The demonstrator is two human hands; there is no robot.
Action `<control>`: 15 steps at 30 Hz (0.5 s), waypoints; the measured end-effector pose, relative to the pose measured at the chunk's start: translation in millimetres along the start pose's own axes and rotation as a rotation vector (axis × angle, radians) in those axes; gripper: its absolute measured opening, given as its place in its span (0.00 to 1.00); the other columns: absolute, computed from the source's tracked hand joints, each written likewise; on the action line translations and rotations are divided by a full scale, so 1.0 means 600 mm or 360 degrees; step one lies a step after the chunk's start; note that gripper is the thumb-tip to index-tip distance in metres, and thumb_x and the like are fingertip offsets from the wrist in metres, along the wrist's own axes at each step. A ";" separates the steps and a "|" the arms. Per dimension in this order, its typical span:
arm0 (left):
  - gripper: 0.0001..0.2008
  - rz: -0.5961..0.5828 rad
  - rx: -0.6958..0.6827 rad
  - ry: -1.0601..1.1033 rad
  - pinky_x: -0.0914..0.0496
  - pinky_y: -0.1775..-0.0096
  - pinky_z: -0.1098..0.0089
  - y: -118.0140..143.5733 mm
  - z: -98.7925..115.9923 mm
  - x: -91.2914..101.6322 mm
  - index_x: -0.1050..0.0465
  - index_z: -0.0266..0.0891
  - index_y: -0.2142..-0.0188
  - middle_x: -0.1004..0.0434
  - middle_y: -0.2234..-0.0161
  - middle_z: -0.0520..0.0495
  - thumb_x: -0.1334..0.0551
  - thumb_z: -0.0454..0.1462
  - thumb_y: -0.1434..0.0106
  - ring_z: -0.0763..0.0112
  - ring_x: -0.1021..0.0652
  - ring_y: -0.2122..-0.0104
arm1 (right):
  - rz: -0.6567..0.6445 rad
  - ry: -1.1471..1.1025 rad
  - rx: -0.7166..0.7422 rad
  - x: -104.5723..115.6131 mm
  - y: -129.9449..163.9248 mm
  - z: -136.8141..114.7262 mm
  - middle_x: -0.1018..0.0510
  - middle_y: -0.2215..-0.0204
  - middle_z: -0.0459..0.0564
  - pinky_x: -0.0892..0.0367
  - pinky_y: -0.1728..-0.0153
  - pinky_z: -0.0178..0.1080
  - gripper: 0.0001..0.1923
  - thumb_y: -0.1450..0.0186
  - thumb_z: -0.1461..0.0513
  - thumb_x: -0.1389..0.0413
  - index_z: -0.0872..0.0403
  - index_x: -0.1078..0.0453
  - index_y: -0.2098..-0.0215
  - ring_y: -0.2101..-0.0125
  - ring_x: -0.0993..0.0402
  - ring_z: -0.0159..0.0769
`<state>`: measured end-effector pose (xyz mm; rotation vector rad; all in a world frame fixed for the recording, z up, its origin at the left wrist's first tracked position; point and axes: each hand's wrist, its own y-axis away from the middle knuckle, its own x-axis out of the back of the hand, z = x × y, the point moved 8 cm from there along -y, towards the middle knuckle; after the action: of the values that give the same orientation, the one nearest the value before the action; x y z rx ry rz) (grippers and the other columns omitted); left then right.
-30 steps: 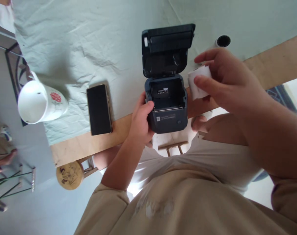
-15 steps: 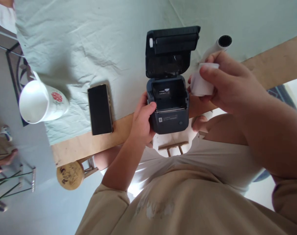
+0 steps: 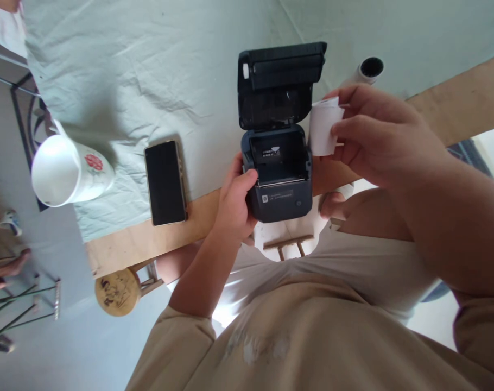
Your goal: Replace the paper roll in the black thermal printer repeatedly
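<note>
Head view: right hand (image 3: 377, 136) pinches paper roll (image 3: 323, 127) beside printer (image 3: 277, 168); left hand (image 3: 234, 203) grips printer.

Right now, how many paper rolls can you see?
2. One roll is held in the right hand, beside the open printer. The other roll lies on the cloth behind that hand. Others may be hidden.

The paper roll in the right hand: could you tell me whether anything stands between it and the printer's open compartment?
Nothing visible does. The paper roll sits beside the printer, whose lid is raised and compartment is bare.
</note>
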<state>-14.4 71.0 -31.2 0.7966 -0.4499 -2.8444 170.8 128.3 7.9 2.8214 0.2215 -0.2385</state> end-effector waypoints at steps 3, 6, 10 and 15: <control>0.14 -0.0018 -0.0007 -0.0017 0.23 0.56 0.72 0.000 0.000 -0.001 0.24 0.43 0.58 0.18 0.64 0.54 0.34 0.42 0.43 0.69 0.18 0.60 | -0.0110 0.0084 0.0023 -0.007 0.001 0.002 0.30 0.69 0.46 0.31 0.72 0.27 0.15 0.45 0.63 0.41 0.56 0.32 0.59 0.70 0.30 0.25; 0.14 -0.0023 0.0005 -0.0012 0.23 0.56 0.72 0.000 -0.002 -0.001 0.24 0.44 0.57 0.18 0.64 0.54 0.34 0.43 0.43 0.69 0.17 0.59 | -0.0170 0.0119 0.0079 -0.010 0.004 -0.001 0.29 0.68 0.45 0.31 0.68 0.27 0.16 0.45 0.60 0.37 0.56 0.33 0.60 0.68 0.29 0.25; 0.13 -0.0050 0.0003 0.0041 0.24 0.59 0.74 0.002 -0.002 -0.005 0.24 0.45 0.58 0.19 0.65 0.56 0.33 0.41 0.44 0.73 0.18 0.65 | -0.0152 0.0125 0.0100 -0.008 0.006 -0.001 0.31 0.66 0.46 0.32 0.66 0.27 0.16 0.43 0.59 0.37 0.56 0.35 0.61 0.66 0.30 0.25; 0.12 -0.0086 0.0001 0.0016 0.24 0.57 0.74 0.005 0.000 -0.013 0.24 0.45 0.59 0.19 0.66 0.55 0.32 0.40 0.44 0.73 0.19 0.67 | -0.0160 0.0169 0.0103 -0.004 0.006 0.008 0.32 0.65 0.46 0.33 0.66 0.24 0.12 0.38 0.59 0.42 0.54 0.35 0.57 0.65 0.31 0.22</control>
<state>-7.8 70.1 -26.7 0.8353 -0.4341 -2.8881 168.2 122.8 4.8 2.8934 0.3866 -0.1196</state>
